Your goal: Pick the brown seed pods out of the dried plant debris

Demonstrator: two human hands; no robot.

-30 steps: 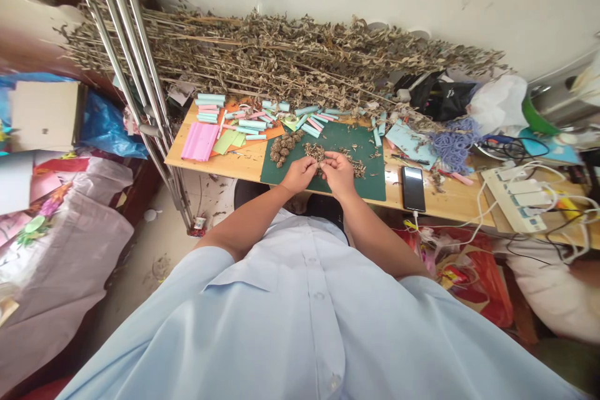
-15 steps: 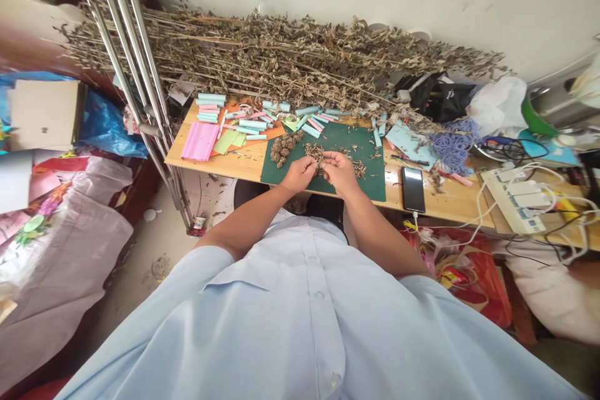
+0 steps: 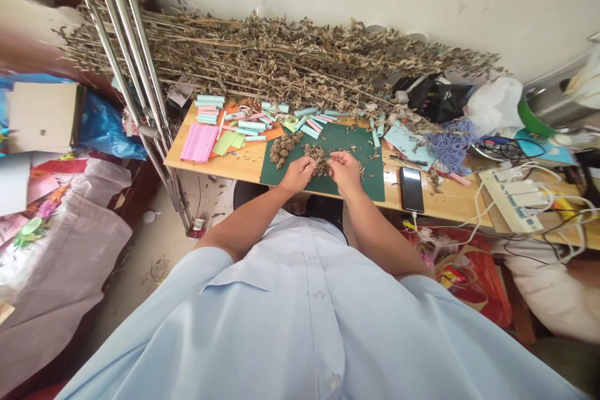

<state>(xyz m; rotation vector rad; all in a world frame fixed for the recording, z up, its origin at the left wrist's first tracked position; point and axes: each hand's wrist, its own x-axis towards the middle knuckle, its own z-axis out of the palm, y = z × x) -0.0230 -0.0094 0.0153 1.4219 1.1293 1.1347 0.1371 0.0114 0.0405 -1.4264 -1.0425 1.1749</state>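
Observation:
Over a green cutting mat [image 3: 372, 182], my left hand [image 3: 299, 174] is closed, its fingertips at a small heap of dried leaves [image 3: 315, 153]. My right hand [image 3: 345, 172] is closed too, thumb and fingers pinched a short way to the right. Dried leaf bits show between the two hands; exactly what each one pinches is too small to make out. A cluster of brown rolled leaf balls [image 3: 283, 149] lies on the mat left of my left hand. Loose leaf crumbs are scattered behind and beside my right hand.
Long dried plant stalks [image 3: 281, 56] run along the wall. Blue and pink paper rolls [image 3: 253, 125] and a pink folded sheet [image 3: 197, 143] lie left on the table. A phone [image 3: 412, 189], a power strip [image 3: 510, 197] and purple yarn [image 3: 450, 145] are at right. Metal crutches [image 3: 135, 62] lean at left.
My right hand has shifted slightly right, so the gap between my hands is wider and more leaf bits show there. My left hand stays nearly in place.

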